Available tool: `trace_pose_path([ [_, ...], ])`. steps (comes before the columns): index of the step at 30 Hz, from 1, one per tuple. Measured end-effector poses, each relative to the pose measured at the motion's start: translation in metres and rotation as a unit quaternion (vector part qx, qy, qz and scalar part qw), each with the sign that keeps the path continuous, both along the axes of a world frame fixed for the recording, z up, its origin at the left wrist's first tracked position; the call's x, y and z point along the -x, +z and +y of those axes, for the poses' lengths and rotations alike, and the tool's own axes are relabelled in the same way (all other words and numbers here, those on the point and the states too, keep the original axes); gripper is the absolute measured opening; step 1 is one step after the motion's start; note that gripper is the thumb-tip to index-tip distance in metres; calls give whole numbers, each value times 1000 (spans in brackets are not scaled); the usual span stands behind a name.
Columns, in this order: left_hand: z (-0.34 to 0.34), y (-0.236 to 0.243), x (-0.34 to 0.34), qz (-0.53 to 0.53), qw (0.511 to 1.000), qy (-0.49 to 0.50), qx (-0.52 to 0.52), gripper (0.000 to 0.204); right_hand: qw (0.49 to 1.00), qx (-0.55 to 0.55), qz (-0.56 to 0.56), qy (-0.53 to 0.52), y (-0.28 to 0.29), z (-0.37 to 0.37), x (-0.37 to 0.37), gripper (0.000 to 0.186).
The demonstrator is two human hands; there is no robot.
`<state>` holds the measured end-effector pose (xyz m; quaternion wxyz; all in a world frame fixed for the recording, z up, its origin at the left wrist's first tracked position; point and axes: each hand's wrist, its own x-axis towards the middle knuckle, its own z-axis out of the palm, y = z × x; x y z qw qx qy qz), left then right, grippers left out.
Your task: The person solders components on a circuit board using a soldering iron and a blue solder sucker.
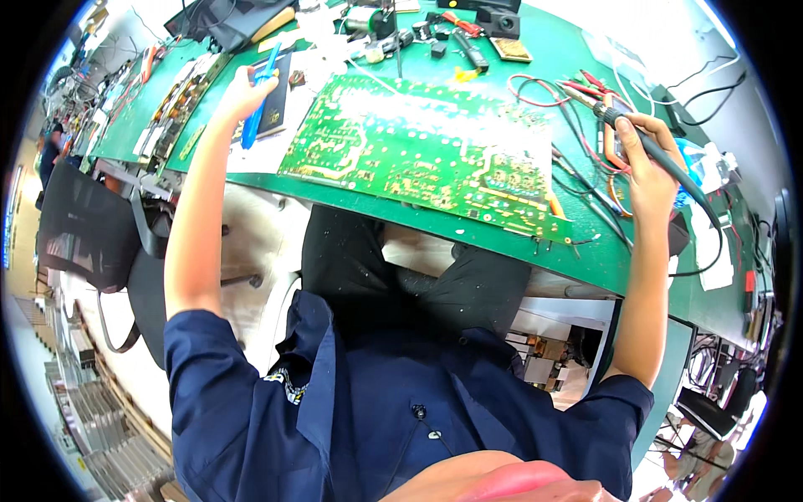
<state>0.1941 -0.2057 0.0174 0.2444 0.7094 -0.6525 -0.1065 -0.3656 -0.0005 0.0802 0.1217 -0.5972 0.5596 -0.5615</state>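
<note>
A large green circuit board [393,157] lies on the green workbench [468,227] in front of me, with bright glare across its upper part. My left hand [242,94], beyond the board's left side, is closed around a blue solder sucker [251,130], above a dark booklet [274,115] and white paper. To the right of the board, my right hand [651,159] grips a soldering iron [615,114] by its dark handle. Its metal tip points up and left, over the test leads and apart from the board. The iron's cable trails down past my wrist.
Red and black test leads [577,171] lie tangled right of the board. Behind it stand a solder spool [361,20], a black-handled tool [470,52] and a small tan block [512,50]. Long component-filled boards [180,109] lie at the left. A black mesh chair [88,226] stands left.
</note>
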Motion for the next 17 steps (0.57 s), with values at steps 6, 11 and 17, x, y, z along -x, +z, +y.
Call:
trace_pose_path([
  [6, 157, -6, 76, 48, 932, -150, 326, 46, 971, -50, -215, 96, -11, -20, 16, 40],
  [11, 208, -46, 127, 142, 919, -149, 338, 42, 969, -100, -209, 88, -16, -44, 11, 42],
  [17, 183, -99, 123, 23, 893, -119, 434, 52, 983, -117, -123, 62, -4, -131, -1, 45],
])
